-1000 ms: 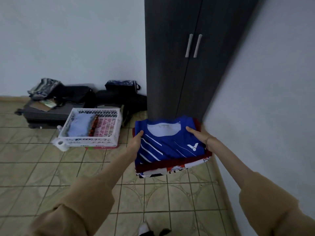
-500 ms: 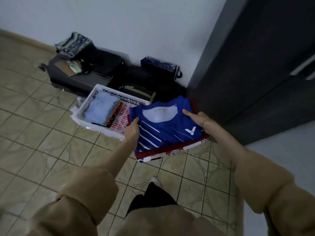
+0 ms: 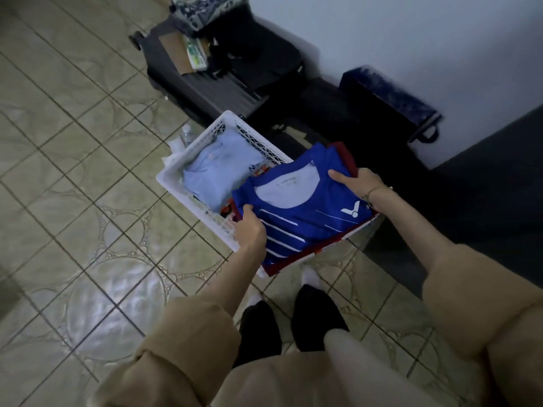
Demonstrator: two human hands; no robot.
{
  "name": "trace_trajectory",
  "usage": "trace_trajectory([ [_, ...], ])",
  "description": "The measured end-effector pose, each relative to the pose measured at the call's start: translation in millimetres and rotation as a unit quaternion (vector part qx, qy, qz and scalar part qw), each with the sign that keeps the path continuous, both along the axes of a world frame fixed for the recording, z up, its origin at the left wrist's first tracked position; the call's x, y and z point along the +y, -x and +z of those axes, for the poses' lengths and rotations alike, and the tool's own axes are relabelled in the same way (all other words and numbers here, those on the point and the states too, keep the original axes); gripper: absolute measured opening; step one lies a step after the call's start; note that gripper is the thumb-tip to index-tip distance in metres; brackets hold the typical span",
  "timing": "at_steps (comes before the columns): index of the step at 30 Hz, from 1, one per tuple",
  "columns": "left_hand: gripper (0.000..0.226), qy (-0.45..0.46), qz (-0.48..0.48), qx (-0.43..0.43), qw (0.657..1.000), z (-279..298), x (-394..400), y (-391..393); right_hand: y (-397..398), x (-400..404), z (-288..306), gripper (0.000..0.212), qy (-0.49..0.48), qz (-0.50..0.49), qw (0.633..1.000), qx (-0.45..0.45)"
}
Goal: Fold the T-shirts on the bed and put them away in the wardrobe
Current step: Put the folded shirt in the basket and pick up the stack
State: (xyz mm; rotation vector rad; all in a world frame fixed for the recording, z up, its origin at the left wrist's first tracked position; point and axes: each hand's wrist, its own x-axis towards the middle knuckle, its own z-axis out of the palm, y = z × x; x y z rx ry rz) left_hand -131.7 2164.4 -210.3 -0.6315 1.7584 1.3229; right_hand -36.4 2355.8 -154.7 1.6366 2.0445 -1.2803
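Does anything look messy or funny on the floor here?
Yes. A bottle lies tipped on the tiles beside the white basket, and loose things are heaped on the suitcase. The shirt stack held by both hands looks neat.

Blue white-striped T-shirt (image 3: 302, 212), white basket (image 3: 188, 168), pale-blue garment (image 3: 217, 171).

We see 2 loose tan sleeves (image 3: 188, 342) pushed up to bare forearms, a thin bracelet (image 3: 370, 193) at the right wrist, black trouser legs (image 3: 258, 333) and white socks (image 3: 310, 276) below
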Motion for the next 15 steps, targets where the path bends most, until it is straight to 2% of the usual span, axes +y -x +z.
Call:
trace_trajectory([
  [4, 0.061, 0.039, 0.077, -0.012, 0.996, -74.8, 11.3, 25.4, 56.2, 20.3, -73.0, 0.069, 0.000, 0.076, 0.997, 0.001],
  [9, 0.059, 0.048, 0.150, -0.037, 0.987, -161.1, 15.6, 41.9, 101.6, 28.1, -168.3, 0.070, 0.019, 0.160, 0.987, -0.026],
  [13, 0.057, 0.067, 0.171, -0.064, 0.981, -201.7, 14.5, 47.5, 111.8, 24.3, -213.8, 0.062, 0.010, 0.211, 0.976, -0.061],
  [15, 0.055, 0.073, 0.172, -0.084, 0.979, -222.2, 13.3, 51.0, 114.8, 23.6, -232.2, 0.062, 0.036, 0.227, 0.970, -0.083],
])
